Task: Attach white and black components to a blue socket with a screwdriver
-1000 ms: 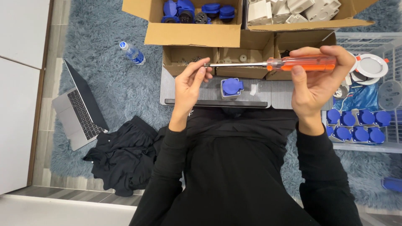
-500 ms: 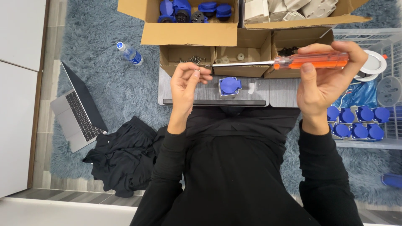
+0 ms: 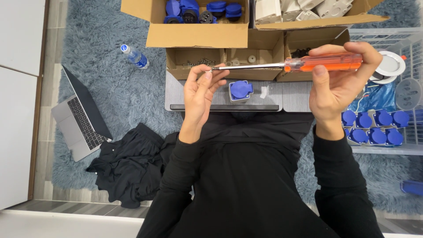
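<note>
We note the right hand (image 3: 339, 90) clasps the screwdriver (image 3: 324, 62) by its orange handle, above the worktop (image 3: 194, 94). The left hand (image 3: 200, 94) pinches its tip. Stiff, light, we judge; best gripped by the handle.

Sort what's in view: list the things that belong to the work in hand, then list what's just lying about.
In use:
right hand gripping the orange-handled screwdriver
left hand pinching at the screwdriver's tip
blue socket part on the grey board
small box of screws

Lying about:
laptop
water bottle
black garment
</note>
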